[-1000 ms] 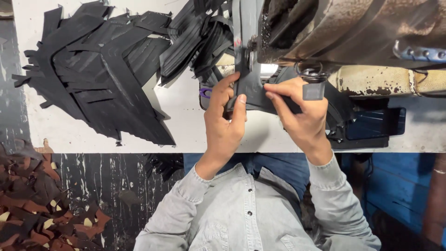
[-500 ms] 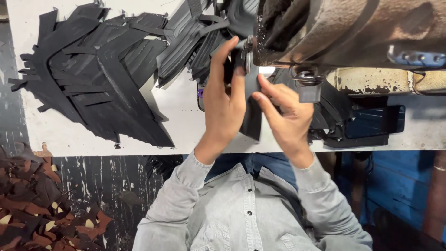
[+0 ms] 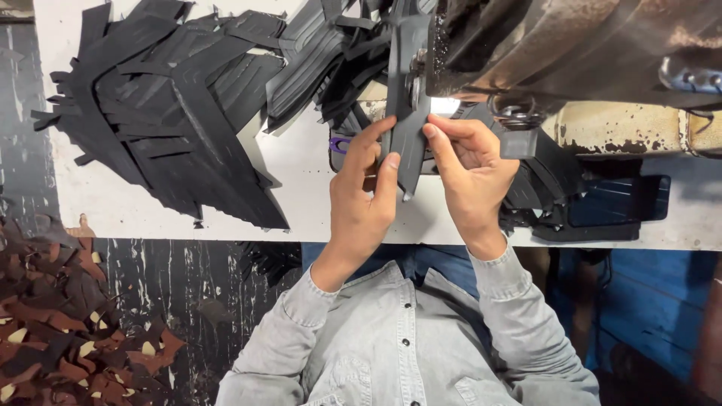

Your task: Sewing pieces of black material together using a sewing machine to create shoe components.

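While both hands meet at the machine, the scene reads as follows.

Left hand: the left hand (image 3: 361, 203) is closed on the dark strip (image 3: 407, 143), thumb and fingers pinching its left edge.

Right hand: the right hand (image 3: 470, 177) grips the same strip from the right side, fingertips pressed on its face and thumb tucked behind.

Strip: a long, narrow piece of black material, standing nearly upright in the view, its lower pointed end between the two hands and its upper end running up under the machine (image 3: 556, 45).

Machine: a worn, rust-flecked metal body across the top right, with a bright lit spot just beside the strip.

Table: a white work surface (image 3: 308, 180), scuffed along its edge, under both hands.

Pile: a big heap of black cut pieces (image 3: 158, 113) lies on the table to the left of the hands, well apart from them; more loose black strips (image 3: 323, 68) are stacked near the machine.

Purple loop: a small purple ring (image 3: 340, 143) just beside the left hand.

Floor: brown and tan scraps (image 3: 60, 331) at lower left.

Clothing: grey shirt sleeves (image 3: 301, 316) with buttons.
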